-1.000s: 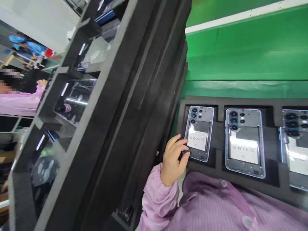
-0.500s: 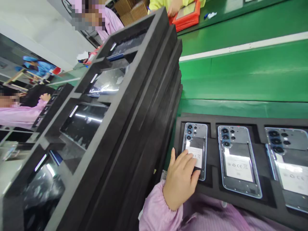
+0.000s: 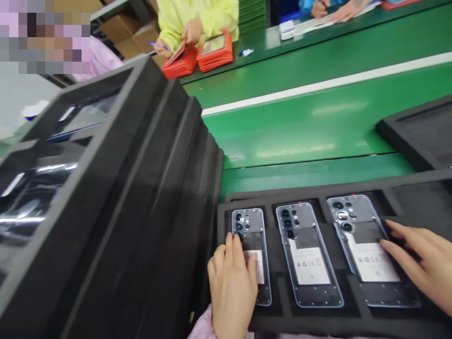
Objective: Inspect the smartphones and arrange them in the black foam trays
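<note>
Three smartphones with clear backs lie camera side up in slots of a black foam tray. Over the lower left part of the left phone, my left hand rests with its fingers outstretched, covering part of the white label. The middle phone lies untouched. My right hand reaches in from the right, fingers extended and apart, with its tips at the right edge of the right phone. Whether they press on that phone I cannot tell.
A tall stack of black foam trays with phones in the top one stands at my left. Another black tray lies on the green bench at right. Across it, a person in yellow handles red sleeves.
The view has swung to the right. My right hand has come into view at the right phone. My left hand stays on the left phone, its fingers nearer the cameras.
</note>
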`<state>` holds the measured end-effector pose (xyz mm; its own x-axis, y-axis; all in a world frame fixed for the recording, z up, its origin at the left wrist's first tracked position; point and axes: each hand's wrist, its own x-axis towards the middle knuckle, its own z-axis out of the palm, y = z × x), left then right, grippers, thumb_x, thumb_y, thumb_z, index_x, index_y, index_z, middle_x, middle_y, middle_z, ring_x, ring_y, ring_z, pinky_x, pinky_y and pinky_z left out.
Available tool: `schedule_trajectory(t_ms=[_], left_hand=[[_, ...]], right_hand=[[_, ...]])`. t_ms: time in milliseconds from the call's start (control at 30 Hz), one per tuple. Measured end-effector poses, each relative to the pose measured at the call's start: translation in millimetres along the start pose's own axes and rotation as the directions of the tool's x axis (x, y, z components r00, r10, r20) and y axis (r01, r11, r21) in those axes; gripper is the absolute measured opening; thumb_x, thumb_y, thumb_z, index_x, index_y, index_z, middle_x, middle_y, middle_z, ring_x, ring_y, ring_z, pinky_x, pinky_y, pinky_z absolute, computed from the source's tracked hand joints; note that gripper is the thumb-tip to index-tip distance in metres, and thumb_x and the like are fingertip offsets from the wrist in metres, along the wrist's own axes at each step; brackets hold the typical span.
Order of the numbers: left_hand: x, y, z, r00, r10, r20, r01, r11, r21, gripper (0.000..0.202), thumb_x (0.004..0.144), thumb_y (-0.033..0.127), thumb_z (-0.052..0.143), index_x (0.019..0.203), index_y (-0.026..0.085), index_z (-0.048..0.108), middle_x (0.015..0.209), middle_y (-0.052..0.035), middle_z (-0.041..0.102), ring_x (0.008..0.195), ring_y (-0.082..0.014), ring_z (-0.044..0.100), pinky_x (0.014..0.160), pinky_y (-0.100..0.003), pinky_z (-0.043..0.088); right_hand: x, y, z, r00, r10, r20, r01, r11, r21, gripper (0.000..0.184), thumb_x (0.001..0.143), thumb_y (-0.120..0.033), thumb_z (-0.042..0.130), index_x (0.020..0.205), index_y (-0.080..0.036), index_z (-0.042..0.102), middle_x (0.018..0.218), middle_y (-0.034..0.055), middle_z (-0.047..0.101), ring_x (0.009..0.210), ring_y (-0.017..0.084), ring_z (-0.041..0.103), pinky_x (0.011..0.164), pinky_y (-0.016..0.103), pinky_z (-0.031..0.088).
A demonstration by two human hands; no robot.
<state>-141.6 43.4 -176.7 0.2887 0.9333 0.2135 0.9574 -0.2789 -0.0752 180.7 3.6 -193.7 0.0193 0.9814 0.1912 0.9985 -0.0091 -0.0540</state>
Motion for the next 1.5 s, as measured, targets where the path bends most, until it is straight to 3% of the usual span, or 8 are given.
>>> schedule_trajectory(t_ms=[300,600,700,833,1000,1200,1400,1500], left_hand=[[38,-3,5.9,0.919,-0.342,0.196,0.382,0.894,-0.233,0.044,0.085,0.039,0.033,0.099,0.010,0.063,0.072,-0.0140,0.068,0.071,-0.0291,0.060,0.055,-0.035,0.043],[27,8,-43.6,0.614,-0.470,0.635,0.715,-0.009,-0.699,0.060,0.050,0.055,0.073,0.095,0.019,0.059,0.078,-0.0037,0.069,0.072,-0.0260,0.065,0.062,-0.034,0.052],[33,29,-44.1,0.630,-0.437,0.642,0.632,-0.192,-0.751,0.056,0.049,0.052,0.074,0.091,0.018,0.057,0.076,-0.0033,0.068,0.068,-0.0238,0.064,0.059,-0.033,0.051],[40,65,-21.8,0.757,-0.287,0.587,0.630,0.084,-0.772,0.031,0.063,0.041,0.063,0.081,0.017,0.057,0.073,-0.0037,0.065,0.070,-0.0216,0.062,0.065,-0.033,0.048],[44,85,-11.2,0.794,-0.371,0.482,0.607,0.538,-0.585,0.007,0.071,0.026,0.055,0.069,0.019,0.053,0.071,-0.0049,0.063,0.075,-0.0233,0.061,0.070,-0.033,0.042],[50,99,-8.5,0.775,-0.362,0.518,0.632,0.419,-0.652,0.011,0.069,0.027,0.061,0.070,0.018,0.055,0.065,-0.0033,0.063,0.067,-0.0209,0.060,0.065,-0.030,0.042],[36,101,-23.1,0.811,-0.339,0.477,0.562,0.227,-0.795,0.022,0.070,0.037,0.057,0.079,0.016,0.054,0.073,-0.0027,0.063,0.071,-0.0185,0.060,0.068,-0.031,0.047],[32,106,-41.9,0.840,-0.368,0.398,0.445,0.048,-0.894,0.035,0.068,0.042,0.059,0.093,0.017,0.053,0.090,-0.0045,0.064,0.084,-0.0196,0.061,0.077,-0.033,0.048]], right_hand=[[19,-25,-17,0.984,-0.109,-0.141,0.081,0.979,-0.189,0.044,0.095,-0.029,0.022,0.096,-0.005,0.059,0.072,0.0113,0.062,0.054,0.020,0.061,0.041,0.028,0.047],[19,-16,-8,0.974,0.133,0.181,-0.145,0.988,0.051,0.039,0.088,-0.030,0.034,0.113,-0.010,0.056,0.088,0.0111,0.066,0.070,0.023,0.066,0.051,0.029,0.049],[21,-12,-13,0.942,0.178,0.286,-0.247,0.942,0.228,0.037,0.086,-0.032,0.034,0.110,-0.014,0.054,0.093,0.0106,0.065,0.073,0.023,0.065,0.057,0.033,0.050],[18,-8,-22,0.917,0.178,0.357,-0.352,0.783,0.513,0.025,0.083,-0.039,0.033,0.087,-0.021,0.049,0.069,0.0022,0.062,0.062,0.020,0.062,0.059,0.032,0.048],[12,-9,-26,0.927,0.196,0.321,-0.369,0.641,0.673,0.023,0.078,-0.043,0.033,0.084,-0.023,0.042,0.057,-0.0012,0.058,0.057,0.021,0.059,0.056,0.033,0.044],[7,-16,-26,0.941,0.258,0.221,-0.321,0.463,0.826,0.031,0.073,-0.047,0.039,0.088,-0.021,0.047,0.062,0.0010,0.060,0.060,0.020,0.059,0.058,0.032,0.045],[0,-10,-40,0.823,0.446,0.353,-0.341,-0.110,0.934,0.055,0.064,-0.056,0.056,0.104,-0.018,0.050,0.078,0.0043,0.065,0.067,0.021,0.061,0.057,0.032,0.049],[-6,-13,-53,0.820,0.434,0.373,-0.293,-0.242,0.925,0.056,0.062,-0.056,0.063,0.103,-0.018,0.054,0.083,0.0050,0.066,0.069,0.021,0.062,0.058,0.032,0.051]])
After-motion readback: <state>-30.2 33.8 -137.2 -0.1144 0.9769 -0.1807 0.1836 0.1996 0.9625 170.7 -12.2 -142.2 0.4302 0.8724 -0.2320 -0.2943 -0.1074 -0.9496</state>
